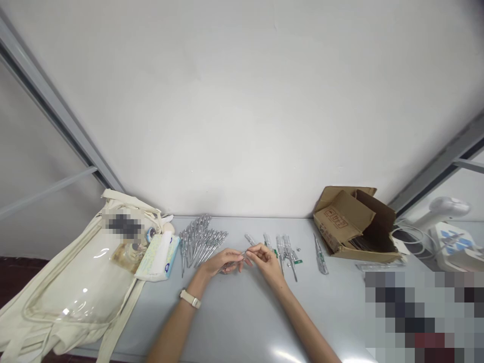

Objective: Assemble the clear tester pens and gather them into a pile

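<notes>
My left hand (224,261) and my right hand (263,255) meet over the grey table (242,322), fingers pinched together on a thin clear pen-like tester (242,257) held between them. A wristwatch (190,298) sits on my left wrist. To the left of my hands lies a pile of several clear testers (198,240). To the right lie several loose testers and small parts (284,250), and a single one (321,259) further right.
A cream tote bag with a clear front (79,282) and a tissue pack (159,256) lie at the left. An open cardboard box (357,224) stands at the right by the white wall. A white device with cables (442,234) is at the far right.
</notes>
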The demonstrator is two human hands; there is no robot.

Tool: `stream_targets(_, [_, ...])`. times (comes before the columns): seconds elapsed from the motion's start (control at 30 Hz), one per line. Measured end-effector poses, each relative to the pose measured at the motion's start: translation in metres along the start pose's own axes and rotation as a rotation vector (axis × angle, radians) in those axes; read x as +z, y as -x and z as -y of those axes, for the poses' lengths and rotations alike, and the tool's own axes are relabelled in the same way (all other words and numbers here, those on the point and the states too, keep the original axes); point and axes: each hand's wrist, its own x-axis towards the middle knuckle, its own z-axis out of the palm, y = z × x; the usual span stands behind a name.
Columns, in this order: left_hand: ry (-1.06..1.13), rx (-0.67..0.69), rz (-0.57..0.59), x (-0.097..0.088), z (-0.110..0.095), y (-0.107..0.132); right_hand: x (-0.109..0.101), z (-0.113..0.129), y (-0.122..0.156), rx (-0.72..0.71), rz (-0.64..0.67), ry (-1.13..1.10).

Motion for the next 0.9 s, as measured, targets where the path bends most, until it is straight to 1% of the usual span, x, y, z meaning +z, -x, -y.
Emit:
stream_targets(0.17, [0.028, 0.036, -0.061, -0.001, 0.002, -0.001, 0.001, 0.006, 0.005, -0.208, 0.034, 0.329])
stream_targets(0.27, [0.034, 0.035, -0.079, -0.002, 0.003, -0.002, 0.0, 0.004, 0.007, -0.258, 0.039, 0.438])
stream_targets(0.37, [0.052, 0.041, -0.108, -0.002, 0.005, -0.002, 0.0, -0.002, 0.007, -0.318, -0.004, 0.557])
stream_targets(0.43, [0.063, 0.048, -0.133, -0.003, 0.007, -0.003, -0.001, -0.007, 0.006, -0.367, -0.01, 0.672])
stream_targets(0.57, [0.114, 0.11, -0.247, -0.006, 0.007, -0.006, -0.003, -0.015, 0.006, -0.428, -0.001, 0.904])
stream_targets(0.63, [0.17, 0.164, -0.336, -0.008, 0.007, -0.006, -0.005, -0.019, 0.006, -0.454, 0.01, 0.989])
stream_targets(0.7, [0.221, 0.204, -0.393, -0.009, 0.006, -0.007, -0.005, -0.022, 0.006, -0.47, 0.04, 1.054])
stream_targets(0.77, [0.248, 0.22, -0.396, -0.009, 0.005, -0.007, -0.004, -0.026, 0.006, -0.476, 0.061, 1.095])
stream_targets(0.9, [0.247, 0.195, -0.33, -0.006, 0.005, -0.007, -0.002, -0.031, 0.005, -0.494, 0.059, 1.098])
